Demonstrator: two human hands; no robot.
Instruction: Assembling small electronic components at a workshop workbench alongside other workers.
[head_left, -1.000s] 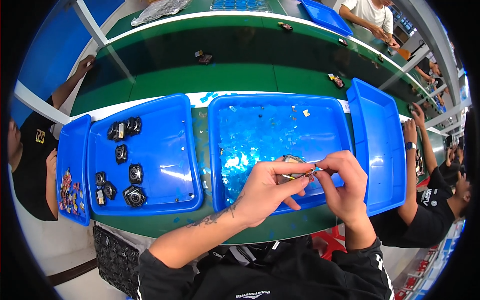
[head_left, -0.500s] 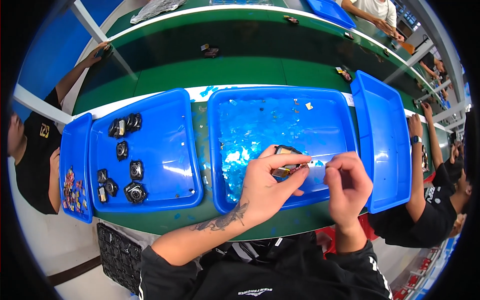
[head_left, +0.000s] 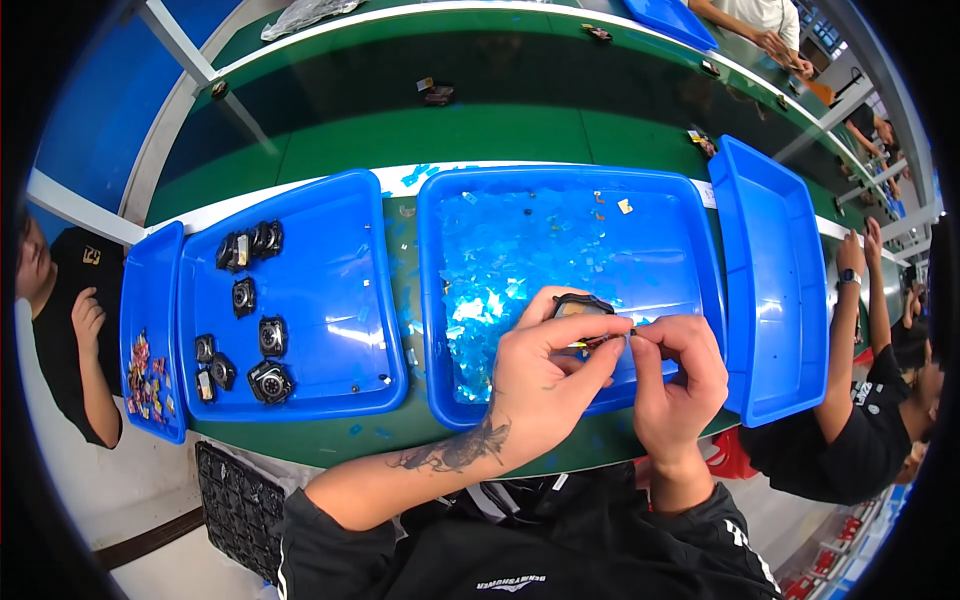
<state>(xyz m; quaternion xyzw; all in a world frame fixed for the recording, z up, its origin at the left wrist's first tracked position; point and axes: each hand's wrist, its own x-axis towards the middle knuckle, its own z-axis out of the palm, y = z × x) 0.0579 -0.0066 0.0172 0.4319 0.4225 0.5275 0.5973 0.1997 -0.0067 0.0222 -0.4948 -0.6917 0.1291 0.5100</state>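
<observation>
Above the blue tray (head_left: 434,300) at the centre, my left hand (head_left: 545,375) holds a small black electronic device housing (head_left: 585,303), partly hidden by the fingers. My right hand (head_left: 680,385) is closed in a pinch, thumb and forefinger meeting the left fingertips at the housing's edge. A tiny dark bit shows between the fingertips, too small to name. Loose pieces of clear blue film (head_left: 520,245) cover much of that tray's floor. Several similar black housings (head_left: 270,382) lie in the tray to the left.
A narrow blue tray (head_left: 128,300) of small colourful parts stands far left. Another blue tray (head_left: 770,290) leans at the right. Beyond runs a green conveyor belt (head_left: 350,135) carrying scattered devices (head_left: 438,95). Co-workers sit on both sides; a black moulded tray (head_left: 240,510) stands below.
My right hand has moved left until its fingertips meet those of my left hand. The co-worker at the left has drawn an arm back from the belt.
</observation>
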